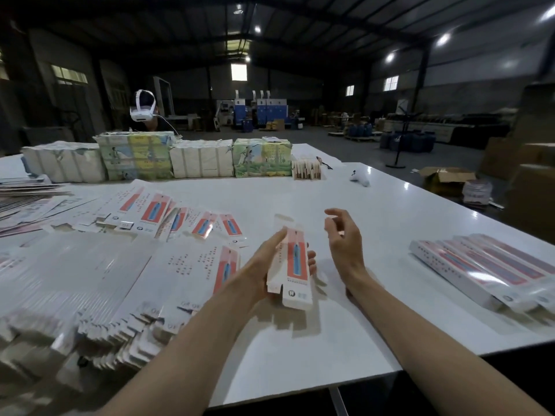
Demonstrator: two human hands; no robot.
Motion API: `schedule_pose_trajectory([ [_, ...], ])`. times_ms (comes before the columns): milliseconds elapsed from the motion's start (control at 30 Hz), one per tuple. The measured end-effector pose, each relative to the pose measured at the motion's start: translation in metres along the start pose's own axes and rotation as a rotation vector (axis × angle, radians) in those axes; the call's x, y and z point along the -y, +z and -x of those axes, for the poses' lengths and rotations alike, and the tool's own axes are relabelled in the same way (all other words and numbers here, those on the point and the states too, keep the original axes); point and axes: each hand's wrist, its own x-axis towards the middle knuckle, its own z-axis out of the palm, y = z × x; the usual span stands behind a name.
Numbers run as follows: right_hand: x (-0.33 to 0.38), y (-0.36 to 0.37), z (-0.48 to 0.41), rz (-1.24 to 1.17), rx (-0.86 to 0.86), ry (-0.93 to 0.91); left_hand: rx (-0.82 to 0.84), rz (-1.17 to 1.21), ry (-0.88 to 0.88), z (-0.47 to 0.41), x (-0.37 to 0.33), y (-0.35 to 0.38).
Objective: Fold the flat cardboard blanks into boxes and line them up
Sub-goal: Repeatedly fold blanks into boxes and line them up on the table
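Left hand grips box (upright); right hand beside, apart

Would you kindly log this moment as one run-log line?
left hand: holds part-folded box | right hand: open, free | finished boxes: row, right | flat blanks: left

Flat blanks cover the table's left side; folded boxes lie by its right edge; bundles line the far edge. Over the middle, the left hand holds one box.

Bare forearms; left hand, right hand
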Motion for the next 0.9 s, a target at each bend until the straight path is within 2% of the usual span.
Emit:
schedule_pose_trajectory([
  [100, 0.002, 0.003, -0.001, 0.111, 0.118, -0.118, 0.032, -0.046, 0.046, 0.0, 0.001, -0.004],
  [200, 0.003, 0.007, 0.003, 0.186, 0.252, -0.152, -0.064, -0.227, 0.137, 0.0, 0.006, -0.004],
  [267, 0.003, 0.008, 0.003, 0.241, 0.245, -0.181, -0.11, -0.266, 0.158, -0.002, 0.009, -0.006],
  [400, 0.006, 0.005, 0.003, 0.227, 0.228, -0.203, -0.036, -0.261, 0.086, -0.006, 0.009, -0.009],
  [500, 0.011, 0.003, 0.0, 0.086, 0.2, -0.11, 0.063, -0.217, 0.102, -0.006, 0.007, -0.008],
  [633, 0.015, 0.0, -0.002, -0.178, 0.228, 0.127, 0.152, -0.249, 0.122, -0.01, 0.007, -0.01],
  [767, 0.018, -0.004, -0.002, -0.615, 0.369, 0.257, 0.09, -0.308, 0.063, -0.01, 0.008, -0.007],
  [833, 0.019, -0.002, 0.0, -0.689, 0.401, 0.266, 0.057, -0.259, 0.044, -0.01, 0.008, -0.006],
  [900, 0.019, 0.001, 0.0, -0.653, 0.365, 0.259, 0.05, -0.13, 0.025, -0.01, 0.007, -0.006],
])
